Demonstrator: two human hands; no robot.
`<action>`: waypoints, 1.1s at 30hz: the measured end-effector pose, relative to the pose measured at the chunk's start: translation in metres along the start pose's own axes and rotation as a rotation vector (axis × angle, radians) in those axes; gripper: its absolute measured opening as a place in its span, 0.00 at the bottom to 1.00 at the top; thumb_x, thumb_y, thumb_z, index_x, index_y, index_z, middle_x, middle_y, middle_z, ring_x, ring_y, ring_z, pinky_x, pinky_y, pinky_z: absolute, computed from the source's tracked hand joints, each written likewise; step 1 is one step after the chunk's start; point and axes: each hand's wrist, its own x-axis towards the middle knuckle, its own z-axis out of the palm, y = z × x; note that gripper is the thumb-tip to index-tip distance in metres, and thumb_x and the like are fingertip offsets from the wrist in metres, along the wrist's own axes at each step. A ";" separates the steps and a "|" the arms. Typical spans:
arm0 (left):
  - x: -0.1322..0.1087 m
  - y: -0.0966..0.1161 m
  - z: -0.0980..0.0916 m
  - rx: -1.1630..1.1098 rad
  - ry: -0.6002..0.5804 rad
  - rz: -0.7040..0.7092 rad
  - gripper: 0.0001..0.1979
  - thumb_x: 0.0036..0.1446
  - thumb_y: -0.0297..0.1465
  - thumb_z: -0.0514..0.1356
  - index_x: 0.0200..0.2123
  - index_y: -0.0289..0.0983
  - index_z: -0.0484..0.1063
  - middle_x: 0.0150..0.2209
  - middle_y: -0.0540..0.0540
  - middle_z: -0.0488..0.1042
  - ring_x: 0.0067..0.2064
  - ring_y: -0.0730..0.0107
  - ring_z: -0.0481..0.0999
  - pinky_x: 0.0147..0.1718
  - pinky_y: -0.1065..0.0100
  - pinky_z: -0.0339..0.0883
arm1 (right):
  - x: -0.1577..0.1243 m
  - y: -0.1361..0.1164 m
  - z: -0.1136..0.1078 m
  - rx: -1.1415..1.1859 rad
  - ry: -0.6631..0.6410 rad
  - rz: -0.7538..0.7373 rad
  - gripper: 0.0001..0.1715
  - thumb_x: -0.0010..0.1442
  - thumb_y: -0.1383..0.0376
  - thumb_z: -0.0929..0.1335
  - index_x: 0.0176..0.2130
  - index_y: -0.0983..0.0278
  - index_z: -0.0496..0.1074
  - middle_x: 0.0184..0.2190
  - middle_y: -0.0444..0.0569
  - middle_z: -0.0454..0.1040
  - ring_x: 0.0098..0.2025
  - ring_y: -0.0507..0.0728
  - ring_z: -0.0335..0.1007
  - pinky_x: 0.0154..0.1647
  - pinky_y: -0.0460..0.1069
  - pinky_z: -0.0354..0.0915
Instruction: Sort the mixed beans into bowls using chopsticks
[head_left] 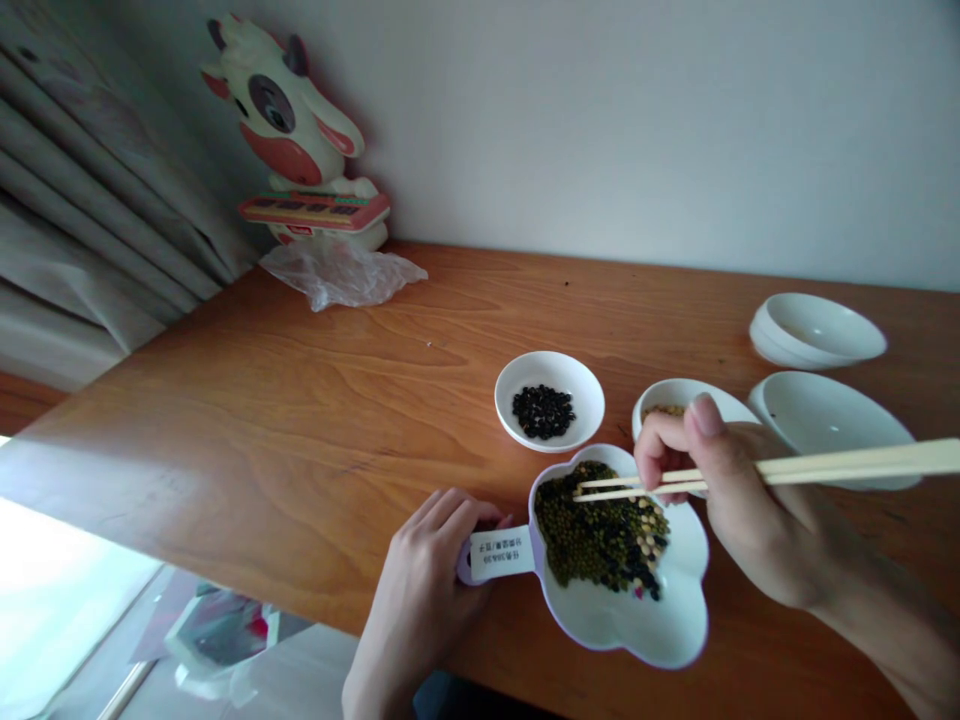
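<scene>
My left hand (435,580) grips the short handle of a white flower-shaped bowl (679,625) with a lilac rim; a white printed label (501,553) is on that handle. Inside lie mixed beans (596,540), green, black and pale yellow, heaped toward the handle side. Between the fingers of my right hand (739,500) is a pair of wooden chopsticks (832,465), their tips among the beans. Just behind stands a small white bowl (510,395) of black beans (544,411). Another white bowl (709,390) with pale yellow beans (664,411) is partly hidden by my right hand.
Two more white bowls, a front one (832,425) and a back one (840,335), stand at the right on the wooden table (360,400). A cow-shaped toy keyboard (315,210) and a clear plastic bag (349,275) sit at the back left, near a grey curtain (90,220).
</scene>
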 end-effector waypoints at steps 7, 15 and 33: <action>0.000 0.000 0.000 -0.007 0.002 0.008 0.15 0.60 0.19 0.62 0.45 0.43 0.77 0.41 0.48 0.79 0.41 0.61 0.78 0.40 0.63 0.70 | -0.001 0.000 0.002 -0.006 -0.009 -0.030 0.40 0.79 0.44 0.50 0.27 0.60 0.69 0.21 0.45 0.67 0.25 0.55 0.63 0.30 0.53 0.56; 0.000 0.001 0.000 -0.026 0.003 0.003 0.15 0.60 0.19 0.62 0.46 0.44 0.77 0.42 0.48 0.79 0.42 0.61 0.78 0.42 0.62 0.70 | -0.002 -0.003 0.005 -0.048 -0.009 -0.082 0.36 0.79 0.48 0.53 0.27 0.60 0.69 0.20 0.44 0.67 0.23 0.54 0.63 0.27 0.53 0.57; 0.000 0.000 0.000 -0.022 -0.008 -0.001 0.15 0.61 0.20 0.62 0.46 0.44 0.76 0.42 0.48 0.79 0.42 0.62 0.77 0.42 0.62 0.69 | -0.003 -0.007 -0.002 -0.052 -0.025 -0.028 0.40 0.79 0.44 0.49 0.26 0.59 0.67 0.20 0.45 0.65 0.24 0.55 0.62 0.27 0.54 0.54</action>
